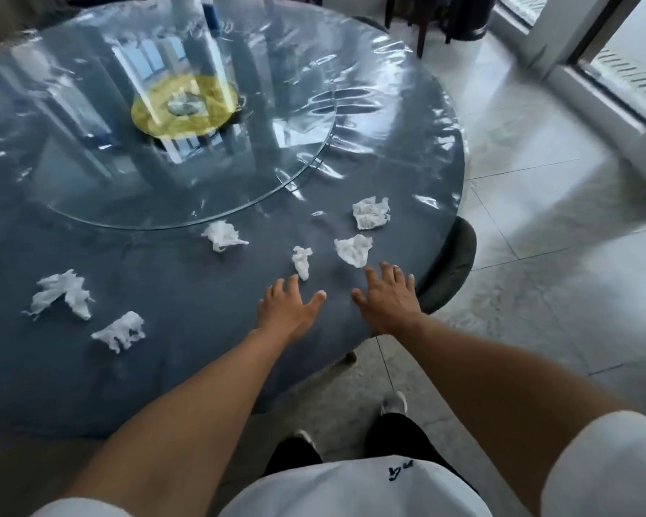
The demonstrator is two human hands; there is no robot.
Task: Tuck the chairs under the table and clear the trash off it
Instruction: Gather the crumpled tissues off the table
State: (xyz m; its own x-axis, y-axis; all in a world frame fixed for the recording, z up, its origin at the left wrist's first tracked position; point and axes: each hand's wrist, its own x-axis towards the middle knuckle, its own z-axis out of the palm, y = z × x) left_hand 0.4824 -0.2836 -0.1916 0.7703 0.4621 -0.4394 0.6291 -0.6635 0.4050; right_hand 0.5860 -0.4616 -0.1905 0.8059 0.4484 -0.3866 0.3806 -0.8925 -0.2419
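Observation:
Several crumpled white tissues lie on the round blue-grey table (187, 367). One small tissue (302, 261) sits just beyond my left hand (288, 311), which is open with fingers spread over the tabletop. A larger tissue (353, 249) lies right at the fingertips of my right hand (388, 298), also open and empty. Further tissues rest at the right (370, 213), the middle (222, 235) and the left (62, 294), (121, 330). A dark chair (454, 266) is tucked under the table's right edge, only its backrest showing.
A glass turntable (239, 173) with a yellow centre disc (184, 105) covers the table's middle. Clear plastic film wrinkles over the tabletop. Dark chair legs (422, 31) and a dark bin (470, 16) stand at the far side. Pale tiled floor (537, 255) spreads right, up to a window frame (605, 83).

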